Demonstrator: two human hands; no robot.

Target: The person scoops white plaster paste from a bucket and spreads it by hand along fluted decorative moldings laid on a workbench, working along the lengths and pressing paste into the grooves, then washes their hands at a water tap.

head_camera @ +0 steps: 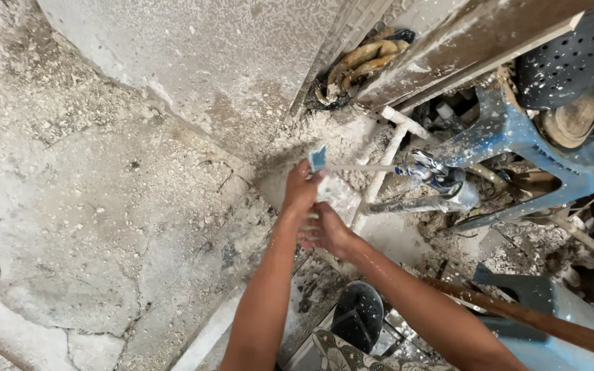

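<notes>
Nearest the camera lay a patterned tile [342, 350] with a dark sandal [359, 316] beside it, and a long wooden handle [537, 319] crossed in front of a blue plastic bucket [558, 309]. Above these the two wet forearms reached out over the rubble-strewn concrete floor [91, 206]. The right hand [328, 230] was open, its fingers spread, rubbing against the left wrist and holding nothing. The left hand [302, 189] was closed around a small blue and white scrap [318, 158], which sat at its fingertips right in the thin stream of water from the metal tap [438, 175]. Judging from this, the rinsing would have gone best with the scrap kept square in the stream and the grip firm, since wet fingers slip. Farther off stood a paint-spattered blue plastic stool [517, 134], coiled yellowish hose [366, 58] and the rough plastered wall [207, 55].
</notes>
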